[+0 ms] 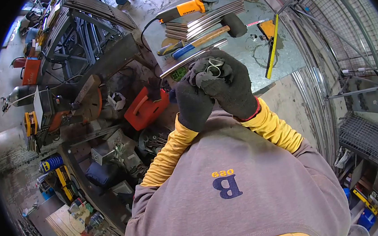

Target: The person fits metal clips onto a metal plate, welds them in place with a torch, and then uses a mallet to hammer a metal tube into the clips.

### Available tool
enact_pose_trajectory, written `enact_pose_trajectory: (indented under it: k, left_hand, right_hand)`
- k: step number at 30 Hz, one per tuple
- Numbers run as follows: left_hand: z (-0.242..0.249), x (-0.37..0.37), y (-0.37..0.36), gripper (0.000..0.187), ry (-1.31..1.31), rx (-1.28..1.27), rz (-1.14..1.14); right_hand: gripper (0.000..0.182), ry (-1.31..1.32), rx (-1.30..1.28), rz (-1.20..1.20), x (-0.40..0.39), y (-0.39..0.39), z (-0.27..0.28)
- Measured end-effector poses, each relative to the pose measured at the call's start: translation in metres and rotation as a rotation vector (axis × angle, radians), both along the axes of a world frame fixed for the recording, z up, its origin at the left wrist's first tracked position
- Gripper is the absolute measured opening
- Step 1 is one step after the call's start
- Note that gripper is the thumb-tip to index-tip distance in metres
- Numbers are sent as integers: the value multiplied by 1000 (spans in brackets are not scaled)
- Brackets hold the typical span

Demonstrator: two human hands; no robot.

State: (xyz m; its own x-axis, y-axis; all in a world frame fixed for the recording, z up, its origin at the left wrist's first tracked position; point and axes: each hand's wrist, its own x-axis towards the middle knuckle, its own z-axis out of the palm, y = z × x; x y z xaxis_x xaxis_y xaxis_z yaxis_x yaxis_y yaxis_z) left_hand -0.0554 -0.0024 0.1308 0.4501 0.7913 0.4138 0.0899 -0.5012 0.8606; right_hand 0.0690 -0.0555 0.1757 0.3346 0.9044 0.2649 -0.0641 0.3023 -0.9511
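In dark gloves, my left hand (193,100) and my right hand (235,86) come together above the near edge of the metal-topped table (241,52). Both are closed, fingers curled around a small shiny metal ring (214,69) that shows between them. Part of the ring is hidden by the gloves. Just beyond my hands lie a thin metal tube (180,66), a mallet (235,25) with a blue and wooden handle, and a stack of flat metal strips (216,19). An orange angle grinder (188,7) rests farther back.
A yellow-edged square (272,43) lies at the table's right side. On the left stand a red case (145,108), a cut-off saw (90,99) and a steel frame (87,32). Long metal profiles (308,94) run along the right floor beside a mesh rack (355,18).
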Motion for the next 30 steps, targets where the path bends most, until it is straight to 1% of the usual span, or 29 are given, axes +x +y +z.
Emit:
enact_pose_trajectory:
  k: [4, 6, 9, 11, 13, 14, 15, 16, 17, 18, 19, 20, 21, 23, 24, 26, 27, 29, 30]
  left_hand:
    - [-2, -1, 2, 22, 38, 9, -23]
    - [-6, 0, 1, 25, 58, 93, -7]
    - [-5, 1, 1, 26, 78, 119, 3]
    - [-10, 1, 4, 25, 81, 68, 18]
    - [-14, 1, 7, 24, 83, 18, 33]
    - [-10, 3, 8, 22, 54, -167, 29]
    - [-7, 4, 9, 25, 24, -352, 26]
    - [-6, 3, 9, 25, 23, -352, 28]
    - [-5, 1, 9, 30, -64, -667, -71]
    - [-3, 0, 9, 36, -152, -981, -173]
    - [0, -1, 10, 36, -151, -981, -173]
    - [5, 0, 11, 38, -194, -1029, -242]
    - [8, 0, 12, 42, -238, -1075, -312]
    - [4, 0, 16, 44, -241, -1068, -314]
    - [2, 0, 17, 45, -243, -1062, -314]
    - [0, 2, 18, 44, -246, -1075, -267]
    - [-2, 3, 18, 44, -247, -1088, -220]
    - [-5, 2, 20, 44, -245, -1084, -227]
    - [-5, 1, 20, 45, -241, -1079, -235]
  right_hand:
    - [32, 52, 10, 17, 0, -1, -3]
    - [32, 50, 2, 18, 1, -2, -3]
    - [32, 58, -4, 18, 0, -1, -5]
    - [31, 67, -4, 15, 2, 2, -9]
    - [26, 112, -16, 121, 7, 11, -14]
    - [26, 111, -17, 121, 10, 14, -11]
    - [31, 85, -69, 82, 15, 17, -6]
    - [37, 58, -120, 45, 19, 21, -4]
    - [37, 59, -121, 47, 25, 24, -10]
    - [47, 210, -45, 134, 34, 26, -21]
    - [57, 359, 32, 220, 40, 29, -31]
    - [70, 56, -14, -24, 37, 33, -37]
    - [70, 56, -15, -26, 41, 33, -49]
    - [63, -117, -198, -65, 49, 33, -74]
    - [63, -117, -197, -64, 46, 31, -81]
    - [47, 126, -157, 15, 36, 25, -85]
    - [47, 125, -159, 16, 33, 24, -81]
    - [40, 825, -141, 205, 29, 23, -72]
    - [40, 825, -142, 207, 29, 22, -77]
